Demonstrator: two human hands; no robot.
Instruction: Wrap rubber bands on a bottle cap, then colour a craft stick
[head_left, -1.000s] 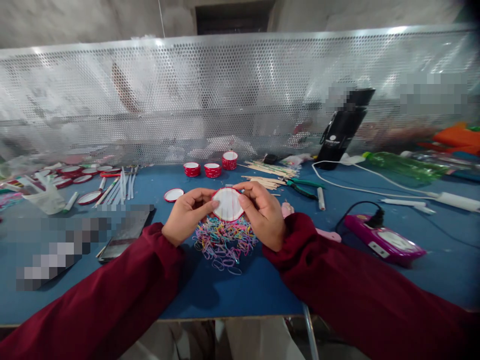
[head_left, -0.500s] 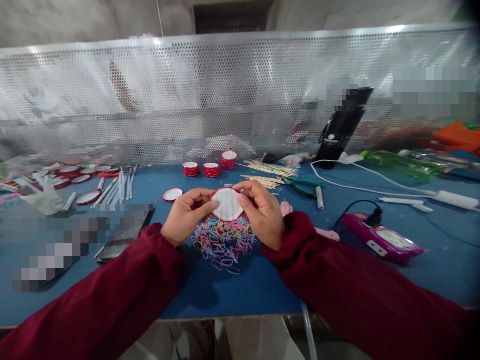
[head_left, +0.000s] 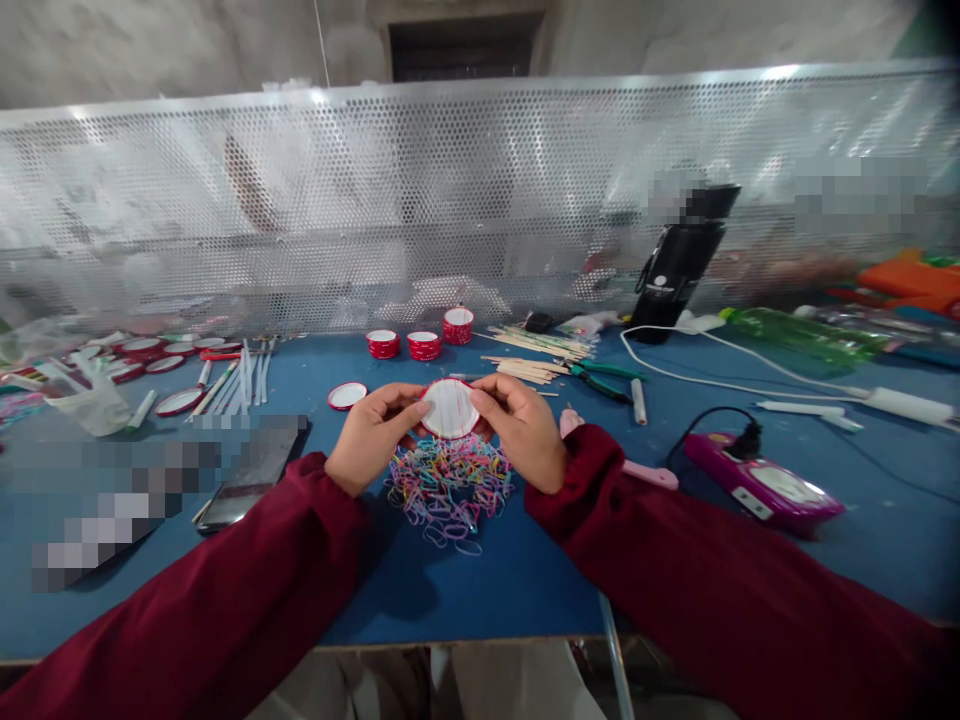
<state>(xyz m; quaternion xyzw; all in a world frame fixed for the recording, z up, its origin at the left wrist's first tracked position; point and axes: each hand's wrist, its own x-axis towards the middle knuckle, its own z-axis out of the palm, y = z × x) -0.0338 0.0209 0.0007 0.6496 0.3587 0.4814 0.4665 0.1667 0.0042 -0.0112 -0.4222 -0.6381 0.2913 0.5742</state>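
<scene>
A round white lid with a red rim is held up between my two hands, its white face turned toward me. My left hand pinches its left edge, thumb on the face and fingers behind. On the opposite edge, my right hand grips in the same way. Below the lid a loose heap of colourful small rubber bands lies on the blue table. Another red-rimmed white lid rests flat to the left of my left hand.
Behind my hands stand three short red stacks. Wooden sticks, pliers, a pink glue gun and a purple power strip lie right. A phone, white cup and glue sticks sit left. A perforated metal panel closes the back.
Both hands still hold the lid, which has tilted slightly and shifted a little. The whole view has moved down slightly; the other objects keep their places.
</scene>
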